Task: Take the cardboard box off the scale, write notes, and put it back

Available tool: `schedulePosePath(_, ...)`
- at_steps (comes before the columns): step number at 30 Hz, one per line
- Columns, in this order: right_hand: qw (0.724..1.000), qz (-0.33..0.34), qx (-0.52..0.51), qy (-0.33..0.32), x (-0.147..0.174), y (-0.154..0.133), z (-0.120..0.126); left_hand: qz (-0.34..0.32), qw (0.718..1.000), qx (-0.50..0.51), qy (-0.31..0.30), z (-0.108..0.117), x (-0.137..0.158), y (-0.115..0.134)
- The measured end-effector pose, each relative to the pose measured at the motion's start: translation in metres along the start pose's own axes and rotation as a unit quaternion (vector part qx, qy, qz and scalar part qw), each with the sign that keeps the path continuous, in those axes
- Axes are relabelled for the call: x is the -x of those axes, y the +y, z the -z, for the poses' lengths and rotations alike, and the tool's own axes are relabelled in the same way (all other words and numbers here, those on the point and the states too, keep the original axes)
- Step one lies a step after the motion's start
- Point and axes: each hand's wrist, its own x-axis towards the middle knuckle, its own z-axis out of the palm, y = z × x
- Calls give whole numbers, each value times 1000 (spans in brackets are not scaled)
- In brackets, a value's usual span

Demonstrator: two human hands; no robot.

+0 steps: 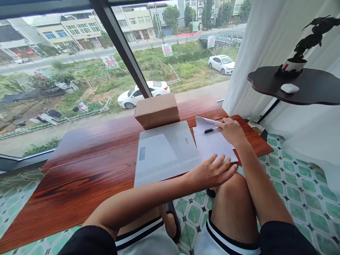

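My right hand [231,130] holds a black pen [211,130] over a sheet of white paper [211,143] at the right end of a low red-brown wooden table [87,166]. My left hand [212,171] lies flat with fingers spread on the near edge of that paper, at the table's front edge. A grey-white flat scale [164,150] with a small display sits just left of the paper. Behind the scale stands a brown cardboard box [156,110].
A large window with a dark slanted frame bar [120,46] runs behind the table. At right a white curtain [252,53] hangs, and a dark shelf [305,86] carries a potted plant [297,60] and a white oval object [289,88]. My knees are over the green tiled floor [292,177].
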Motion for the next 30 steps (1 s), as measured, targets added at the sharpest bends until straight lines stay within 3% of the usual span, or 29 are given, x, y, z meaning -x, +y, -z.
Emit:
schedulePosePath(4, 1000, 15, 8, 0, -1, 14, -19, 34, 998, -8, -58, -19, -5, 20)
schedulePosePath(8, 997, 65, 41, 18, -8, 25, -28, 66, 995, -13, -67, -27, -12, 30)
schedulePosePath(18, 959, 229, 159, -52, -26, 30, -9, 93, 993, -60, -30, -44, -8, 58)
schedulePosePath(24, 943, 203, 237, -116, -22, 35, 3, 84, 994, -63, -13, -45, -9, 56)
schedulePosePath(27, 957, 177, 217, -71, -20, 42, 7, 89, 994, -61, -6, -46, -9, 56)
schedulePosePath(30, 993, 74, 91, 22, -16, 48, 8, 96, 994, -57, 5, -47, -9, 56)
